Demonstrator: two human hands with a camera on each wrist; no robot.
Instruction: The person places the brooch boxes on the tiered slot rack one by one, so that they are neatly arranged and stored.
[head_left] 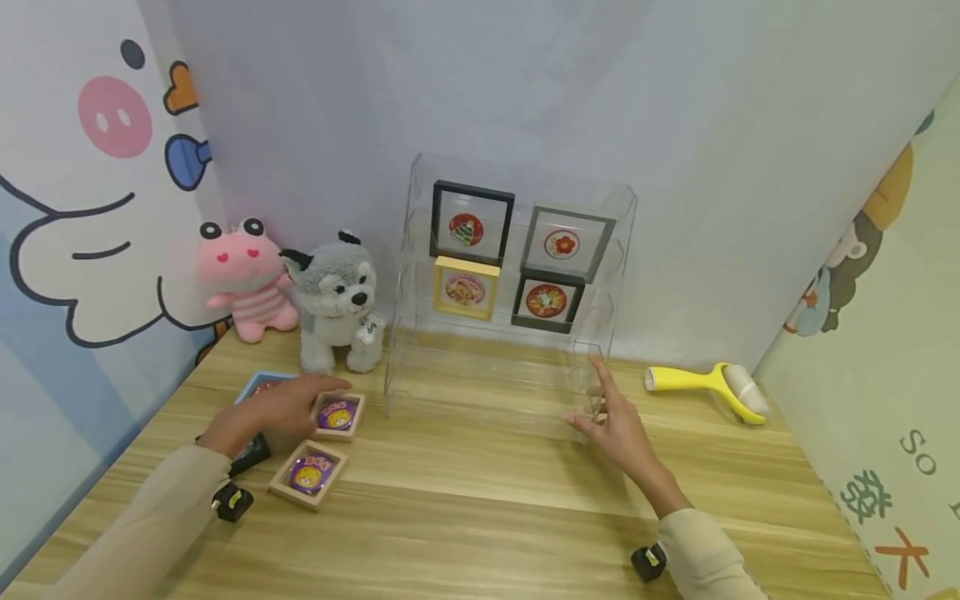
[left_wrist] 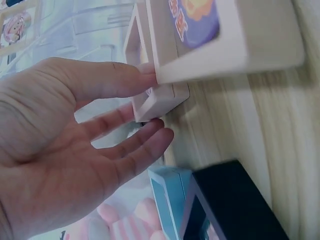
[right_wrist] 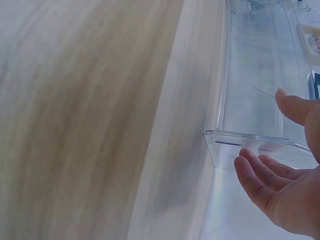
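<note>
On the left, my left hand (head_left: 283,410) reaches over the left edge of a small wooden-framed badge (head_left: 337,416) with a purple bear picture. In the left wrist view its fingers (left_wrist: 148,145) are spread, with the thumb tip right at that frame. A second wooden-framed badge (head_left: 308,475) lies nearer the front. My right hand (head_left: 621,431) is at the lower right side of a clear acrylic display rack (head_left: 480,367), thumb and relaxed fingers (right_wrist: 255,186) either side of its end panel. The rack carries two black frames, a grey-green one and a yellow frame (head_left: 465,289).
Left of the rack sit a grey plush dog (head_left: 337,308) and a pink plush frog (head_left: 247,279). Partly hidden by the left hand are a blue frame (head_left: 258,381) and a black frame (head_left: 251,454). A yellow lint roller (head_left: 701,381) lies on the right.
</note>
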